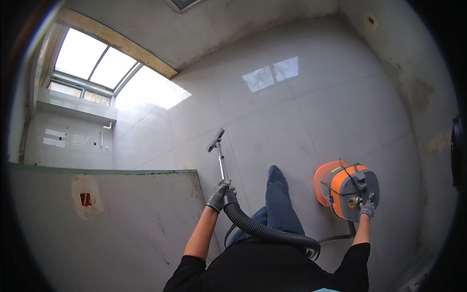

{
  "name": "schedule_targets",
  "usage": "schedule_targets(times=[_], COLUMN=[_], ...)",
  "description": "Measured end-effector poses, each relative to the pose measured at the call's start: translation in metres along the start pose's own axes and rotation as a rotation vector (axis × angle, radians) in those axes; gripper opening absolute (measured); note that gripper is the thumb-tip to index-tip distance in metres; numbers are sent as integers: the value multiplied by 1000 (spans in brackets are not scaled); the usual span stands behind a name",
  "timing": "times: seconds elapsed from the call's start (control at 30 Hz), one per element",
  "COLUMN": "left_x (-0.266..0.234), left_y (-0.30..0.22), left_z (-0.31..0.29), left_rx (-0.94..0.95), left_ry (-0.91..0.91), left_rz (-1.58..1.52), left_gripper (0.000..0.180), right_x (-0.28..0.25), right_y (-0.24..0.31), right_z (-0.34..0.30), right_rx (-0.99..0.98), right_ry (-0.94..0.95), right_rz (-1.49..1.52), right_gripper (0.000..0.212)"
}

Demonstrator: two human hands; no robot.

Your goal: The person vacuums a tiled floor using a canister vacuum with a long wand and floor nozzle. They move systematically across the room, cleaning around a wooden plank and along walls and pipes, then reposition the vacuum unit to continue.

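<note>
My left hand (pixel 219 196), in a grey glove, is closed around the grip of a metal vacuum wand (pixel 223 168). A grey floor nozzle (pixel 215 139) sits at the wand's far end, tilted over the tiles. From the grip a black ribbed hose (pixel 272 232) curves across in front of my body to the right. On the right stands an orange and grey canister vacuum cleaner (pixel 339 187). My gloved right hand (pixel 368 208) is closed on the handle at its top; part of the grip is hidden by the fingers. A power cord is looped over the canister.
Large grey floor tiles (pixel 272 129) reflect the window (pixel 87 61) at upper left. A low wall (pixel 141 214) with a rough socket hole (pixel 86 199) ends close to my left arm. Bare plaster walls (pixel 404 82) bound the right side. My leg (pixel 279 204) is between wand and canister.
</note>
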State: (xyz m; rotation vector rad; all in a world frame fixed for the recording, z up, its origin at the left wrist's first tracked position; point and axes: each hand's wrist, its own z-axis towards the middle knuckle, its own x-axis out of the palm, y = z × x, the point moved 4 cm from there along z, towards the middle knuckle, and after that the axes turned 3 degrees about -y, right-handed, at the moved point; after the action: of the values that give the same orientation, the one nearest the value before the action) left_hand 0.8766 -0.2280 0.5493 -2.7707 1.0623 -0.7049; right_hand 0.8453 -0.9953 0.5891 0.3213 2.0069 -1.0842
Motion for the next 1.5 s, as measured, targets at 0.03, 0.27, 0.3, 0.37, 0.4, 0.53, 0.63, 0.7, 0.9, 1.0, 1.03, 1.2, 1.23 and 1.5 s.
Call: schedule_targets(times=[0.03, 0.27, 0.3, 0.37, 0.4, 0.53, 0.63, 0.7, 0.9, 1.0, 1.03, 1.2, 1.23, 1.5], left_x=[-15, -33, -33, -20, -23, -6, 10, 8, 11, 18, 15, -2, -9, -49], left_y=[-6, 0, 4, 22, 34, 55, 64, 72, 122, 140, 143, 138, 134, 122], left_z=[-25, -126, -150, -190, -217, -274, -277, -268, -255, -258, -258, -258, -255, -237], left_rx=[-2, 21, 15, 53, 55, 91, 112, 160, 66, 180, 175, 234, 241, 296], left_ry=[-13, -120, -148, -69, -158, -221, -47, -176, -169, -85, -193, -286, -306, -408], left_rz=[-5, -59, -96, -175, -193, -274, -399, -389, -482, -587, -570, -512, -514, -566], left_gripper=[16, 21, 21, 20, 20, 19, 16, 15, 16, 14, 14, 15, 15, 19], right_x=[-17, -131, -145, -162, -165, -186, -203, -212, -229, -238, -236, -231, -229, -180], right_y=[4, 41, 41, 40, 44, 98, 152, 176, 189, 199, 206, 232, 236, 277], right_z=[-30, -93, -96, -99, -100, -104, -85, -72, -51, -40, -39, -48, -50, -56], right_rx=[-15, -220, -258, -318, -340, -514, -555, -572, -626, -603, -578, -599, -583, -595], right_ry=[21, 3, -20, -54, -45, -2, -157, -189, -196, -226, -194, -213, -229, -82], right_rz=[-8, -68, -73, -91, -111, -142, -15, 30, 48, -39, -47, 29, 21, 73], right_gripper=[99, 103, 104, 104, 103, 111, 104, 96, 93, 95, 96, 100, 100, 106])
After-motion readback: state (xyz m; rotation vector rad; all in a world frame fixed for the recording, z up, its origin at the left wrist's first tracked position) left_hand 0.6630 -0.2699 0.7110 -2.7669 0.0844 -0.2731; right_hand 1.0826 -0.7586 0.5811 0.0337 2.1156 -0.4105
